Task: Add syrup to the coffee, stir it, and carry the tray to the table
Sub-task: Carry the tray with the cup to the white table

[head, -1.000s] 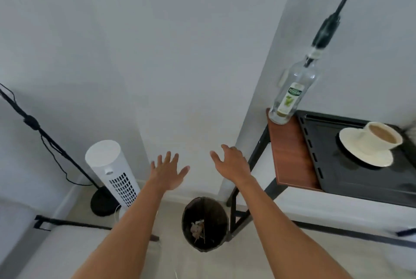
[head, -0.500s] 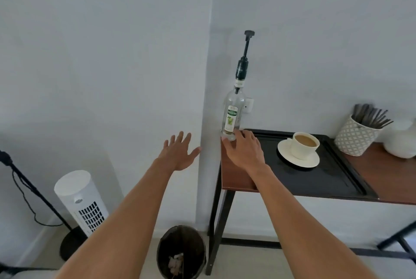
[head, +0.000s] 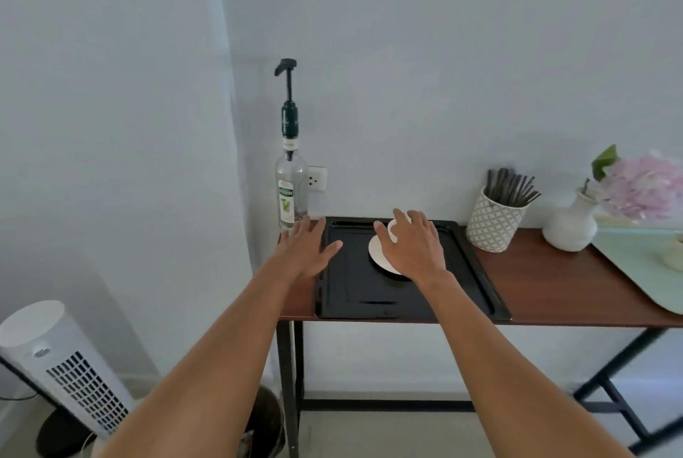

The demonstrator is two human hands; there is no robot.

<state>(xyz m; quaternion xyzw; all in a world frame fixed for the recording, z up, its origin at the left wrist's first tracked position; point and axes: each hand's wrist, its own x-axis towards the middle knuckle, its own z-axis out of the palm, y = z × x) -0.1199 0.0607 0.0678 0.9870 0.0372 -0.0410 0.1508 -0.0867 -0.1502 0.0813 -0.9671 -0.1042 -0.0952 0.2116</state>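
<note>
Pale walls meet in a corner behind a narrow wooden console table (head: 576,291) on black legs, with a white tower fan (head: 55,365) on the floor to the left. Nearest the person, both forearms reach out over the black tray (head: 354,287) at the table's left end. The left hand (head: 306,250) hangs spread and empty over the tray's left rim, close to the foot of the syrup bottle (head: 291,191), which stands upright by the wall with its tall pump raised. The right hand (head: 414,247) is also splayed and holds nothing; it covers most of the white cup (head: 392,226) and saucer (head: 377,254), so whether the fingers touch the cup cannot be told. Further back stand a patterned holder of cutlery (head: 495,221) and a white vase (head: 571,224) of pink flowers.

The risk is probably a clumsy grasp: the bottle looks top-heavy and a sideways knock could tip it, while nudging the cup could slop coffee onto the tray.
</note>
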